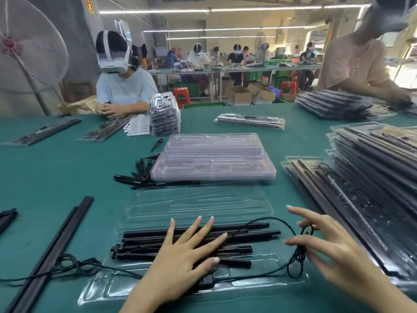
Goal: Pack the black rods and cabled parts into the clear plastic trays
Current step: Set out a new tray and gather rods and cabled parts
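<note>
A clear plastic tray (pixel 140 224) lies open on the green table in front of me. Several black rods (pixel 252 233) lie side by side in its near half. My left hand (pixel 187 251) presses flat on the rods with its fingers spread. A thin black cable (pixel 277 222) loops out from the rods to a coiled bundle (pixel 297 260) at the tray's right end. My right hand (pixel 327 247) is at that bundle, with a small loop of cable caught between thumb and fingers. A small black box on the cable (pixel 206 281) sits by my left wrist.
Stacked empty clear trays (pixel 212 159) stand behind the open one, with loose black parts (pixel 137 175) to their left. Long black bars (pixel 56 242) and a second cable (pixel 74 265) lie at left. Filled trays (pixel 372 166) pile up at right. Other workers sit across the table.
</note>
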Action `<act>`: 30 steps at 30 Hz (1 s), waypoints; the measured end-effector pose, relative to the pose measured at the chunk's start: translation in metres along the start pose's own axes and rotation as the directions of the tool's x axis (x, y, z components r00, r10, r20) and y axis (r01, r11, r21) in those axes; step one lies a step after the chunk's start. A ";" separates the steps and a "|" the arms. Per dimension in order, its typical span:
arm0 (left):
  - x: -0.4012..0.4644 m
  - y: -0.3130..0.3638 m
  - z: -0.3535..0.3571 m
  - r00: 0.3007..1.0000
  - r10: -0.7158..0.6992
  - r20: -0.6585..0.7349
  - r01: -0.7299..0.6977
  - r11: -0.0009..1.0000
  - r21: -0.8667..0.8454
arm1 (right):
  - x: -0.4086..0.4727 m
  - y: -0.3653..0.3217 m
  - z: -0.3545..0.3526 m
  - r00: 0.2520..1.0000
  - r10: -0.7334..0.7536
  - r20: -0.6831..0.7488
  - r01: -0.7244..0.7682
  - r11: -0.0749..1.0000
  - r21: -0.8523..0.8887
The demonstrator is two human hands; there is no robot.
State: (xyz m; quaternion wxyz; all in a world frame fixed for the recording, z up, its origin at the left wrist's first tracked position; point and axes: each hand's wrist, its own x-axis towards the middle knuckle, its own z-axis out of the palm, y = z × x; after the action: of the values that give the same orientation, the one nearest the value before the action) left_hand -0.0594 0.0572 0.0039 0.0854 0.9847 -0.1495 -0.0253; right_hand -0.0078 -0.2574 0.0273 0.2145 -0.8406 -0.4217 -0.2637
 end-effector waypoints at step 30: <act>-0.003 0.001 0.001 0.996 0.087 -0.024 -0.087 0.996 -0.021 | 0.002 0.001 -0.013 0.656 0.352 0.668 -0.690 -0.080 0.719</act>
State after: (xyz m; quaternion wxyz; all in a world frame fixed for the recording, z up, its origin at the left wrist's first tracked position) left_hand -0.0628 0.0567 0.0031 0.0991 0.9765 -0.1910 -0.0117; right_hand -0.0096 -0.2641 0.0380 0.7110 -0.6266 -0.1436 0.2851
